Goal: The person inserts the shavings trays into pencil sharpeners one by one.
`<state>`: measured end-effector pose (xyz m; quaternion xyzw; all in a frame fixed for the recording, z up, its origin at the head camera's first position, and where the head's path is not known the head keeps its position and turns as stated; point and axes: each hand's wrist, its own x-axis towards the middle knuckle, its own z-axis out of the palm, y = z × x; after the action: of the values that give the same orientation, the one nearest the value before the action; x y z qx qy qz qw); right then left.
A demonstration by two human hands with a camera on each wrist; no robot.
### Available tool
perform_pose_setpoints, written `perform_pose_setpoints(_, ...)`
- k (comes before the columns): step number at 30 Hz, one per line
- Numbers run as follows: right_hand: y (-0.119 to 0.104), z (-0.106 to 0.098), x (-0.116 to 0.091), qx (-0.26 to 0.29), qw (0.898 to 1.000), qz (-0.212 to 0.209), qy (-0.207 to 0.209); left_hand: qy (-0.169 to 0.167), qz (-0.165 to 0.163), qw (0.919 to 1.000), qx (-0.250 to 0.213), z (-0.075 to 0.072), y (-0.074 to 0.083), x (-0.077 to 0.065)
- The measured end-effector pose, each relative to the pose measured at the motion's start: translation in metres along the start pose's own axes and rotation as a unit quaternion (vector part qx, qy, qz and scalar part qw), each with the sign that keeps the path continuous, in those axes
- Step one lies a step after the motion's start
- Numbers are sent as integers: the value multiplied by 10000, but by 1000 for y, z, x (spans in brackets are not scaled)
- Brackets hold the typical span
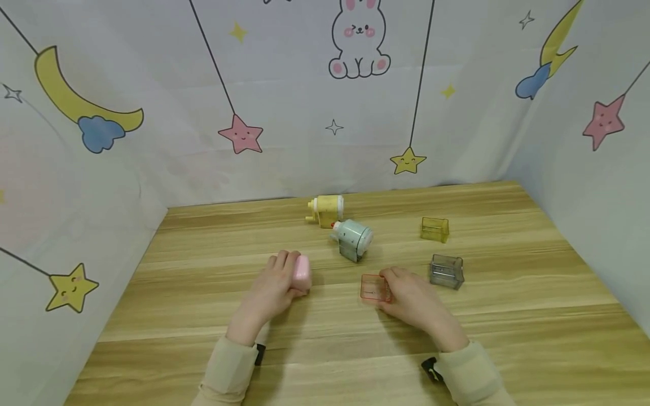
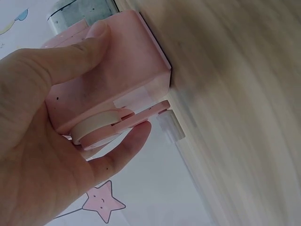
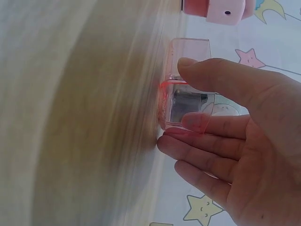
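My left hand (image 1: 271,285) grips a pink crank pencil sharpener (image 1: 302,273) left of the table's middle. In the left wrist view the thumb lies along the pink body (image 2: 134,56), with other fingers on the crank side. To the right, my right hand (image 1: 413,299) holds a see-through, red-tinted shavings drawer (image 1: 369,286) close to the tabletop. Its thumb and fingers pinch the drawer's right end, and the drawer's clear wall (image 3: 190,49) shows past the thumb in the right wrist view.
Behind the hands stand a mint-green crank sharpener (image 1: 355,237) and a yellow one (image 1: 330,208). On the right lie a clear grey drawer (image 1: 447,272) and a clear yellow drawer (image 1: 434,229). A printed cloth (image 1: 299,163) surrounds the wooden table (image 1: 325,361).
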<state>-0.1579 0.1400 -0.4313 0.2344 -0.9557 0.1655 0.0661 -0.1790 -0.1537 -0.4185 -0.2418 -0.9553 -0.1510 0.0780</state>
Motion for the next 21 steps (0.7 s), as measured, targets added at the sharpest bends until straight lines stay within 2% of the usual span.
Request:
perform_pose_setpoints(9, -1, 1, 2, 32, 10000, -17, 8, 31, 200, 9998, 34, 2, 7, 3)
perform_pose_setpoints(21, -1, 2, 4, 80, 9999, 40, -137, -98, 295, 9995, 107, 6, 15, 7)
